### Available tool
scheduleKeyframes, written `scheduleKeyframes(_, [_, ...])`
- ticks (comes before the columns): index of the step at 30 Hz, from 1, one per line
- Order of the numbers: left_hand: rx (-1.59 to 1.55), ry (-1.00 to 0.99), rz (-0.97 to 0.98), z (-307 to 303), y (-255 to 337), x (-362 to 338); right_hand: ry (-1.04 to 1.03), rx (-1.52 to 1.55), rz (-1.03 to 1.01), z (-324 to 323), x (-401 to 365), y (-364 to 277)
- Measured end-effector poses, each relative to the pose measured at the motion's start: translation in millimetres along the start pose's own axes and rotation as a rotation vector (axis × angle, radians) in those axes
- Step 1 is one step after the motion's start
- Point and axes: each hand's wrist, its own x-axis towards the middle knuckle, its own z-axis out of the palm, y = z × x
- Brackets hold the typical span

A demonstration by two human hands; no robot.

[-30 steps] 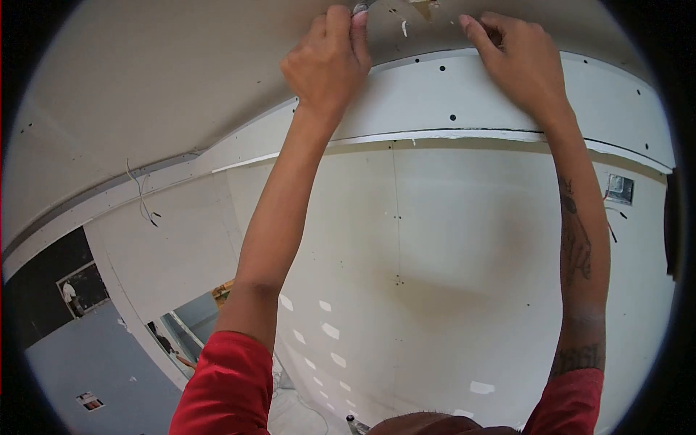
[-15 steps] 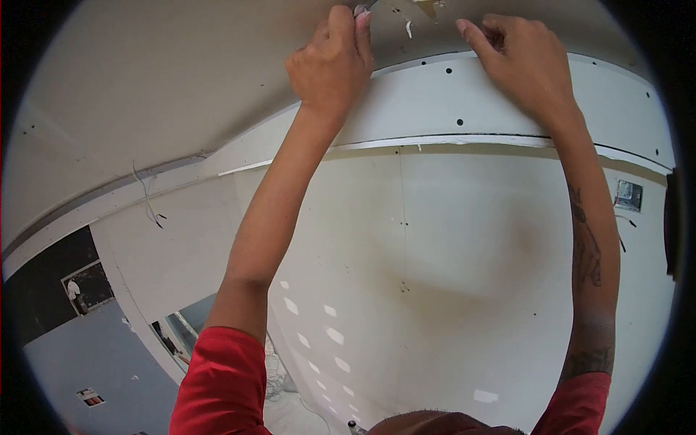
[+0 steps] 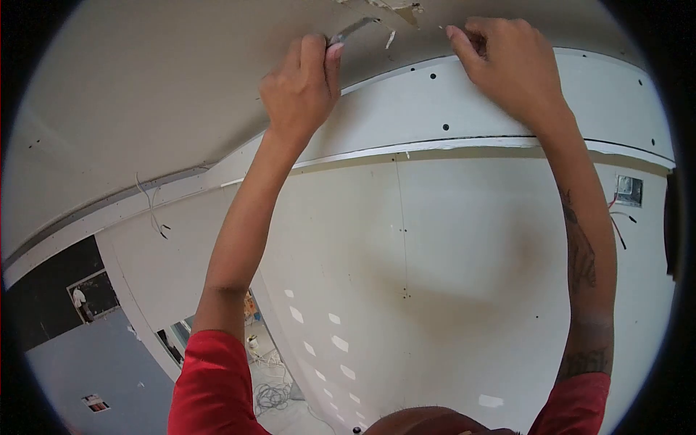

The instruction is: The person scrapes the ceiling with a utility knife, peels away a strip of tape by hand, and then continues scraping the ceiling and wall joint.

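Both my arms reach overhead to a drywall ceiling [image 3: 167, 80]. My left hand [image 3: 301, 83] is closed around a thin metal blade tool [image 3: 353, 29] whose tip points into a torn, ragged opening [image 3: 388, 9] in the ceiling board. My right hand [image 3: 507, 61] rests with fingers curled against the ceiling beside that opening, just above the white soffit strip [image 3: 464, 94]. A small flap of torn paper [image 3: 390, 38] hangs from the cut edge. What the right fingers grip, if anything, is hidden.
A drywall wall [image 3: 449, 275] with screw dots stands ahead. An open electrical box with loose wires [image 3: 627, 192] sits on the right. Wires [image 3: 154, 210] dangle from the ceiling seam on the left. Cable coils [image 3: 272, 395] lie on the floor below, and a person [image 3: 81, 301] stands far off.
The view has tilted upward, showing more of the torn opening. My left hand has dropped lower and leftward, so the blade now shows between it and the opening. The right hand stays put.
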Motion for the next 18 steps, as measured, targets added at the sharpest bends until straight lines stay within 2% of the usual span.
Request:
scheduleKeyframes(3, [0.077, 0.003, -0.023, 5, 8, 8, -0.025, -0.026, -0.002, -8, 1, -3])
scheduleKeyframes(5, [0.099, 0.109, -0.037, 14, 7, 8, -0.040, -0.023, 0.014, -12, 2, -8])
scheduleKeyframes(18, [0.184, 0.051, -0.097, 14, 17, 8, -0.044, -0.013, 0.018, -13, 1, -4])
